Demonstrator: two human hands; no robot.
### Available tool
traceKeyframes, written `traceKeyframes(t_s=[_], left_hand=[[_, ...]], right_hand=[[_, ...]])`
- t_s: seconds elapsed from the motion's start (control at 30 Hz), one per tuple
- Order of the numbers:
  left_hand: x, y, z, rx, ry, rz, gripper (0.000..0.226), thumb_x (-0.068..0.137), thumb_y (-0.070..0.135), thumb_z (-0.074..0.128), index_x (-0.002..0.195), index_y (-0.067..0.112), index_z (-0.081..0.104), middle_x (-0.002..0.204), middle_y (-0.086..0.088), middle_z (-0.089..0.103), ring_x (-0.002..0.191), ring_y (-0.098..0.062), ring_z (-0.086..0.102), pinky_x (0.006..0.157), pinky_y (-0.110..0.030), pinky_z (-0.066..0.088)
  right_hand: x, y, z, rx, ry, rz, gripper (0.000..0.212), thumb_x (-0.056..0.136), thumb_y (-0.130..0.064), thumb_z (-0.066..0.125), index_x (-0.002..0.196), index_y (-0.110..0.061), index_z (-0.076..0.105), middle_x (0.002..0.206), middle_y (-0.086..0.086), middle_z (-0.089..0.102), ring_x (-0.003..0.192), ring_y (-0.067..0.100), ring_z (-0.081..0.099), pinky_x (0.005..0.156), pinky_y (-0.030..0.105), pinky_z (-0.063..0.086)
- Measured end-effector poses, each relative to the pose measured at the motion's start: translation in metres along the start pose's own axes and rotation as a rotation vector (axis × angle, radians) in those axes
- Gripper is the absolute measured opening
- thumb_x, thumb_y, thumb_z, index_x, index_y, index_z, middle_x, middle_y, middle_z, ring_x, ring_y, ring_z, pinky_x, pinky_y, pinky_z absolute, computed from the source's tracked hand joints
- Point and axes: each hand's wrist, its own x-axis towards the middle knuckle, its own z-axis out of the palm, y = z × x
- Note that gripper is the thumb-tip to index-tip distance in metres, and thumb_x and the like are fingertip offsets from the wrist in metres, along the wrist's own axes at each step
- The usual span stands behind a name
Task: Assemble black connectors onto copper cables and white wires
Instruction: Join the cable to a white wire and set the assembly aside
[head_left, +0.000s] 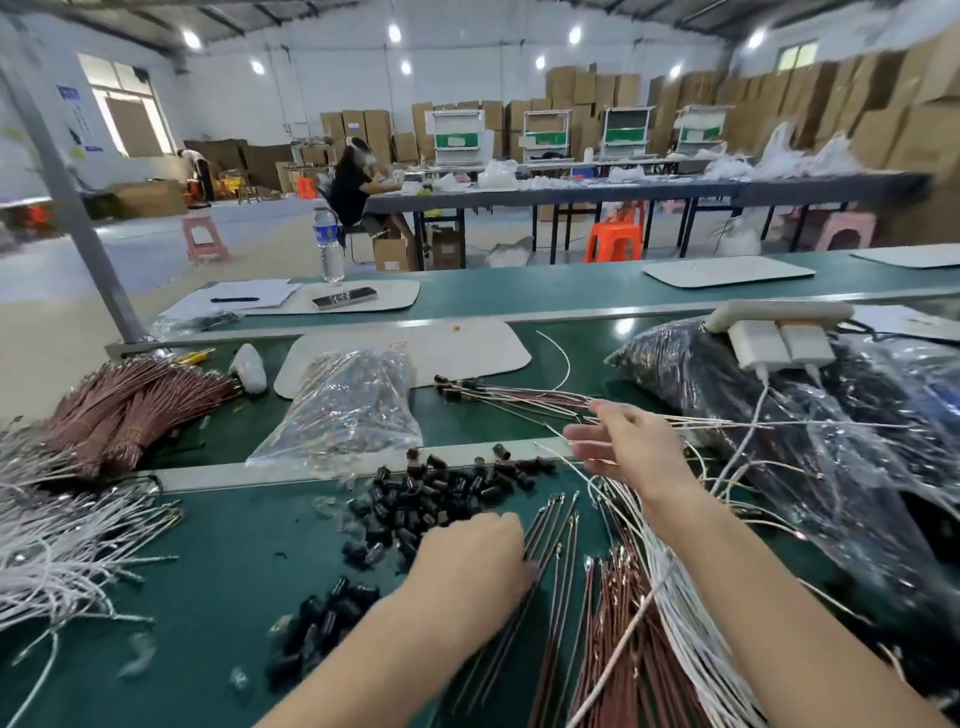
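Left hand (470, 551) rested on the near edge of the pile of small black cylindrical connectors (441, 493) on the green worktop (218, 561) — grip hidden, can't tell. Right hand (631, 447) was just right of the pile, fingers straight and spread — thin white wires (696, 639) and copper-coloured cables (618, 634) lay below it.

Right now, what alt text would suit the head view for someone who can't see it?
A person's left hand rests among black connectors and copper cables on a green bench, while the right hand reaches forward, fingers straight, above white wires. A clear bag lies beyond.

Black connectors (431, 493), copper cables (618, 623) and white wires (691, 639) lie on a green bench (218, 571).
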Motion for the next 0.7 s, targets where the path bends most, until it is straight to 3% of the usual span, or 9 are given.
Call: traceKeyframes(t_s=[0.13,0.23,0.33,0.43,0.5,0.6,0.7], left_hand=[[-0.011,0.014,0.01,0.054,0.03,-0.032,0.021,0.102,0.021,0.053,0.118,0.015,0.041,0.122,-0.008,0.056,0.108,-0.033,0.063,0.071,-0.037,0.035],[-0.017,0.017,0.011,0.09,0.012,-0.044,0.023,0.1,0.013,0.054,0.12,0.011,0.044,0.123,-0.011,0.054,0.109,-0.033,0.062,0.072,-0.037,0.034],[-0.021,0.021,0.005,0.144,-0.012,-0.034,0.029,0.093,0.0,0.056,0.121,0.006,0.05,0.123,-0.014,0.055,0.111,-0.033,0.06,0.075,-0.036,0.033],[-0.023,0.025,-0.003,0.188,-0.054,-0.007,0.017,0.092,-0.003,0.054,0.095,0.013,0.049,0.104,-0.008,0.058,0.098,-0.033,0.061,0.074,-0.036,0.03],[-0.024,0.025,-0.006,0.218,-0.059,0.003,0.021,0.092,-0.003,0.053,0.086,0.015,0.044,0.101,-0.007,0.059,0.095,-0.032,0.061,0.074,-0.037,0.029],[-0.024,0.019,-0.007,0.257,-0.072,0.019,0.016,0.093,-0.001,0.054,0.096,0.015,0.051,0.115,-0.01,0.061,0.105,-0.032,0.062,0.075,-0.037,0.03],[-0.028,0.007,-0.007,0.293,-0.04,0.06,0.019,0.097,0.005,0.052,0.116,0.008,0.051,0.12,-0.013,0.056,0.111,-0.032,0.057,0.076,-0.039,0.036]], right_hand=[[-0.014,0.002,0.004,-0.104,-0.009,-0.05,0.021,0.105,-0.015,0.044,0.106,-0.016,0.065,0.08,0.001,0.079,0.072,0.017,0.068,0.07,0.032,0.056],[-0.021,0.008,0.006,-0.252,0.002,-0.111,0.021,0.104,-0.015,0.045,0.107,-0.02,0.066,0.079,-0.004,0.078,0.075,0.015,0.069,0.069,0.031,0.056],[-0.024,0.015,0.01,-0.45,-0.01,-0.171,0.019,0.102,-0.017,0.05,0.11,-0.022,0.066,0.087,-0.007,0.074,0.078,0.019,0.068,0.073,0.039,0.057],[-0.021,0.022,0.018,-0.695,-0.046,-0.259,0.019,0.101,-0.02,0.053,0.113,-0.023,0.067,0.094,-0.01,0.067,0.081,0.021,0.068,0.072,0.034,0.053],[-0.016,0.025,0.025,-0.837,-0.093,-0.282,0.021,0.1,-0.021,0.055,0.118,-0.021,0.067,0.101,-0.006,0.069,0.088,0.017,0.066,0.078,0.03,0.051],[-0.01,0.028,0.035,-1.044,-0.155,-0.274,0.026,0.099,-0.03,0.061,0.122,-0.019,0.066,0.114,0.0,0.069,0.107,0.02,0.064,0.089,0.031,0.05],[-0.006,0.03,0.04,-1.116,-0.151,-0.27,0.022,0.096,-0.036,0.066,0.113,-0.021,0.067,0.113,-0.002,0.068,0.105,0.02,0.064,0.089,0.036,0.053]])
